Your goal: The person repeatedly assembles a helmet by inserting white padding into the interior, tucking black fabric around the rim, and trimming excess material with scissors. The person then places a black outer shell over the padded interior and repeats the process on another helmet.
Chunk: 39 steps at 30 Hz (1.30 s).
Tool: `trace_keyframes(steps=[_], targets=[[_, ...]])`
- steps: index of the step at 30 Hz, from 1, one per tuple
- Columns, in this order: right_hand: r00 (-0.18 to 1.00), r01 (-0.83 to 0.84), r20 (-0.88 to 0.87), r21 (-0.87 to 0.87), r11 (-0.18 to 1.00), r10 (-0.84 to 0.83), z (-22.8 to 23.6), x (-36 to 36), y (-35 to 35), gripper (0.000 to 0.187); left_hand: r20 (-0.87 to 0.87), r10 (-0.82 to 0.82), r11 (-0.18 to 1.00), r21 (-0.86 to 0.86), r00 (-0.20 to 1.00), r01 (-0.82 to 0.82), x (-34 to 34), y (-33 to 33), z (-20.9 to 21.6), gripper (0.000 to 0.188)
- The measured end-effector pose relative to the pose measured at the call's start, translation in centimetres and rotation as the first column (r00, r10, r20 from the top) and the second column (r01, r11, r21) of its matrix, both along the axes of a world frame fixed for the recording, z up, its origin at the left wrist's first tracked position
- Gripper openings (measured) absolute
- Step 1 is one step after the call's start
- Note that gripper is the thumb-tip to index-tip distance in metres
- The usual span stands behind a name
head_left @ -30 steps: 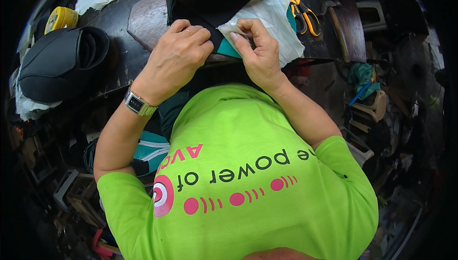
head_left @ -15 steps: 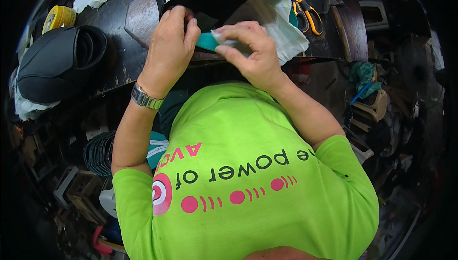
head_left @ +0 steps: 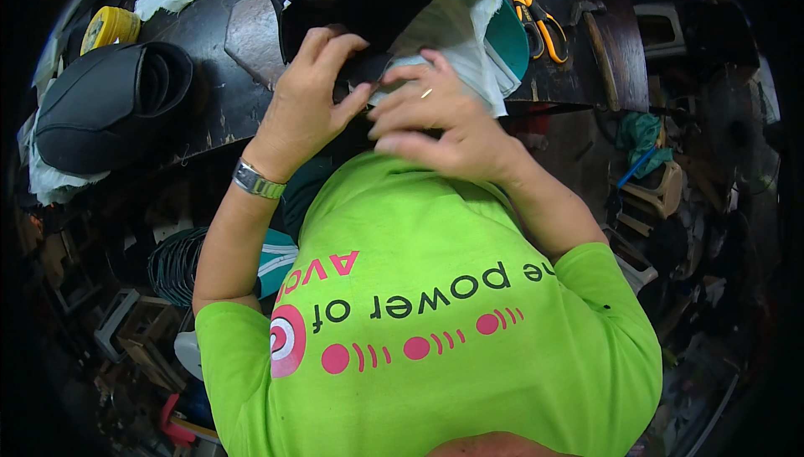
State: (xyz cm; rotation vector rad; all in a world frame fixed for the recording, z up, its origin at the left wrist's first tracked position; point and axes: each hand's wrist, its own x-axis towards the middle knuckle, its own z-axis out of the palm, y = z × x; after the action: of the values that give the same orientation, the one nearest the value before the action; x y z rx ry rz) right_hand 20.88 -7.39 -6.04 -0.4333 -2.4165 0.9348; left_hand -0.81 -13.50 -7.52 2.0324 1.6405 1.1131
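A curved black leather-like piece (head_left: 400,0) with a thick folded rim lies at the table's near edge, partly on a white cloth (head_left: 456,30). My left hand (head_left: 314,88), with a metal watch on its wrist, is curled at the near edge of the black piece, thumb and fingers on either side of a dark part of it. Close beside it, my right hand (head_left: 444,118) has its fingers apart and slightly blurred, fingertips by the same edge. A green piece with a pale border (head_left: 509,38) shows beside the cloth. What lies under my fingers is mostly hidden.
Left on the dark table (head_left: 219,109) sit a rolled black piece (head_left: 100,109) and a yellow round container (head_left: 110,28). Orange-and-black scissors (head_left: 540,25) and a wooden bar (head_left: 610,59) lie at right. Stacked green pieces (head_left: 178,266) are below, left of my body.
The green strip between my hands is no longer seen there. My right hand has turned and spread, its thumb dropping toward me. The white cloth shifted, baring more of the green piece.
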Motion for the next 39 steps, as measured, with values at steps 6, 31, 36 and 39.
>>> trace_keyframes(steps=[6,31,36,39], targets=[[0.961,0.274,-0.046,0.089,0.957,-0.271,-0.1,-0.7,2.4,0.032,-0.184,-0.031,0.981,0.182,0.982,0.065,-0.4,-0.3,-1.7,0.030],[0.840,0.542,-0.002,0.067,0.838,-0.543,0.0,3.0,6.1,0.061,0.099,0.357,0.884,0.284,0.929,-0.370,-6.5,7.8,4.1,0.042],[0.488,0.692,0.084,0.570,0.444,-0.869,-0.3,14.0,11.8,0.054,0.525,0.176,0.923,-0.382,0.833,0.047,-9.9,8.2,1.5,0.062],[0.312,0.635,0.284,0.648,0.421,-0.907,-4.3,19.3,13.4,0.050,0.588,0.084,0.947,-0.298,0.805,0.118,-9.4,8.2,-0.4,0.059]])
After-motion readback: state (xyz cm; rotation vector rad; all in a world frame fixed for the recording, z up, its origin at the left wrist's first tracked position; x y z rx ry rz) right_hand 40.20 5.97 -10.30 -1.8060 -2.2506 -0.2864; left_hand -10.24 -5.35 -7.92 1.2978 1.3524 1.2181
